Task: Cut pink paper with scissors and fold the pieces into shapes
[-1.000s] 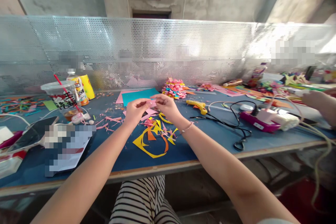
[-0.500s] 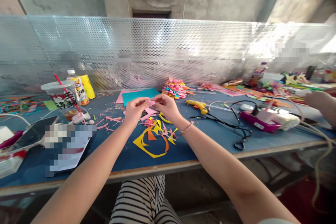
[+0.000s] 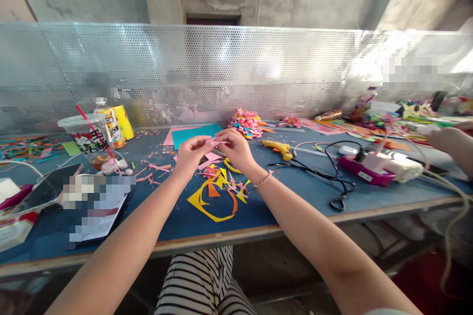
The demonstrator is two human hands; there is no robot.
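A small piece of pink paper (image 3: 214,141) is pinched between my two hands above the table. My left hand (image 3: 192,153) closes thumb and fingers on its left side. From the right, my right hand (image 3: 234,150) grips it too, fingers curled; the paper's exact shape is partly hidden by them. Behind the hands lies a teal sheet (image 3: 188,134) over a pink one. A heap of folded pink, yellow and blue paper pieces (image 3: 247,124) stands just beyond my right hand. Yellow paper offcuts (image 3: 207,211) and orange scraps are spread below my hands.
On the right are a yellow glue gun (image 3: 278,148), black cables (image 3: 314,172) and a purple power strip (image 3: 365,171). A plastic cup (image 3: 86,140) with a red straw, a bottle (image 3: 113,125) and a tablet (image 3: 99,216) are left. Another person's hand (image 3: 453,145) is at far right.
The pink paper has turned slightly between my fingers, and my right fingertips have shifted a little upward. The other person's hand at the far right has moved slightly.
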